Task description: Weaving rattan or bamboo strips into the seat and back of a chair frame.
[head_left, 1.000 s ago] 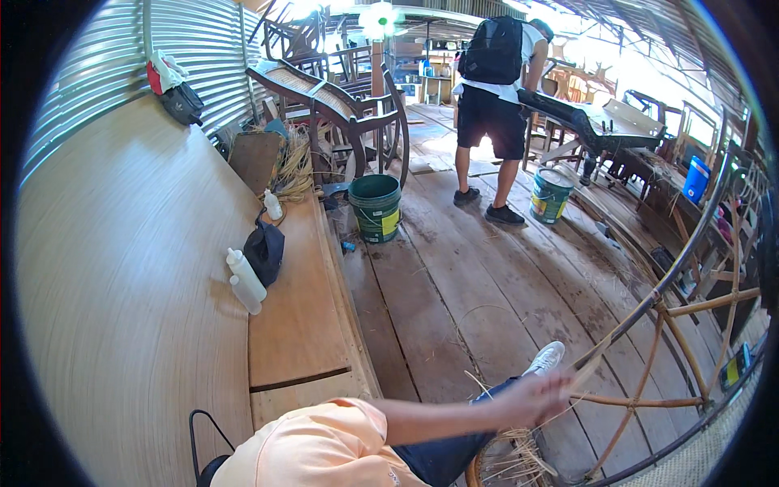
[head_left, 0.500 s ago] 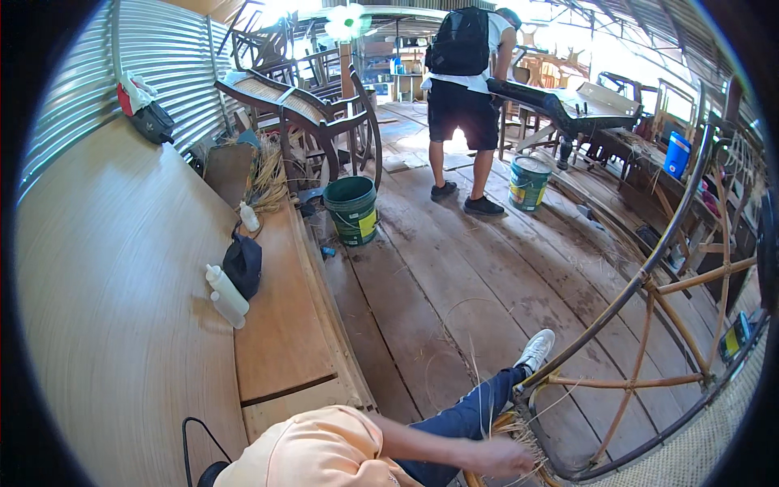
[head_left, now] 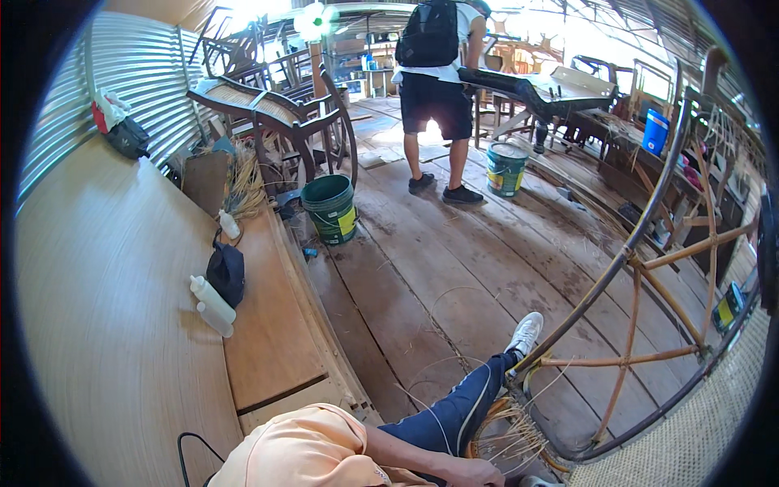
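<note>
My left hand [head_left: 480, 472] is low in the picture, at the end of a bare forearm from a peach sleeve. Its fingers look curled closed; the bottom edge cuts off part of them, and whatever they hold cannot be made out. Just above it, a spray of thin pale cane strands [head_left: 513, 426] fans out at the corner of a rattan furniture frame [head_left: 626, 360]. Brown crossed rods and a dark curved rail make up this frame, with a woven cane panel [head_left: 690, 430] beside it. One long loose strand arcs over my blue trouser leg [head_left: 454, 414]. My right hand is out of view.
A person with a black backpack [head_left: 430, 34] stands ahead at a dark furniture piece [head_left: 527, 96]. Green buckets [head_left: 331, 217] [head_left: 506, 172] stand on the plank floor [head_left: 389, 268]. White bottles [head_left: 213, 302] and a black cap-like item [head_left: 226, 272] lie left on wooden boards.
My left hand has drawn back from the cane strands, down and slightly left, toward the lower edge. The whole view has shifted, so surroundings appear further left.
</note>
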### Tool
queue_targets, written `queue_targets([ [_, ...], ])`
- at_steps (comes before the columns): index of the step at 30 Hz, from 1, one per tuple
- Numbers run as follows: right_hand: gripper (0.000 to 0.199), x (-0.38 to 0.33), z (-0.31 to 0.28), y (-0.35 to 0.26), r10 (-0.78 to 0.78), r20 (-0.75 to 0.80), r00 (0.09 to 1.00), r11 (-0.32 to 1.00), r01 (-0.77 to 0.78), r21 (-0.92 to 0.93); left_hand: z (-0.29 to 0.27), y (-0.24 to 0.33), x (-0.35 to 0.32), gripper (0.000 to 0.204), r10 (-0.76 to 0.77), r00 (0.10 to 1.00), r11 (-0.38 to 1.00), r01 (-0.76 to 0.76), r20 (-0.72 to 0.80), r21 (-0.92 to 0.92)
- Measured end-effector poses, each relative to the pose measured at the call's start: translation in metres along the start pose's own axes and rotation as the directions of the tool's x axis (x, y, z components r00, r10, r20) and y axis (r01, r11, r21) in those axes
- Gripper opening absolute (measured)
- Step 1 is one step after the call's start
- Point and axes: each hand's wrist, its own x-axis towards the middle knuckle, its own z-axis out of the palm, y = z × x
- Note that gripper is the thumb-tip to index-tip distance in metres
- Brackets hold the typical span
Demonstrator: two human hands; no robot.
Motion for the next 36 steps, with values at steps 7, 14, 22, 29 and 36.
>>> queue_targets([
  [7,0.035,0.019,0.031,0.033,0.112,0.009,0.994,0.704,-0.086,0.705,-0.008,0.02,0.002,0.022,-0.232,0.969,0.959,0.213,-0.087,-0.186],
  [14,0.031,0.002,0.031,0.007,0.062,0.0,0.998,0.998,-0.062,0.025,-0.001,-0.008,0.004,0.018,-0.046,0.982,0.974,0.003,-0.182,-0.227],
  [22,0.03,0.006,0.042,0.005,0.051,-0.073,0.996,0.996,-0.045,0.075,0.013,-0.05,0.022,0.018,-0.087,0.969,0.965,0.024,-0.23,-0.262],
  [29,0.033,0.007,0.039,0.017,0.102,-0.056,0.993,0.955,-0.082,0.286,0.0,-0.043,0.026,0.016,-0.146,0.967,0.935,0.066,-0.208,-0.349],
  [36,0.031,0.018,0.017,0.007,0.202,-0.01,0.979,0.821,-0.163,0.547,-0.083,0.011,0.02,0.011,-0.044,0.924,0.941,-0.09,-0.38,-0.327],
])
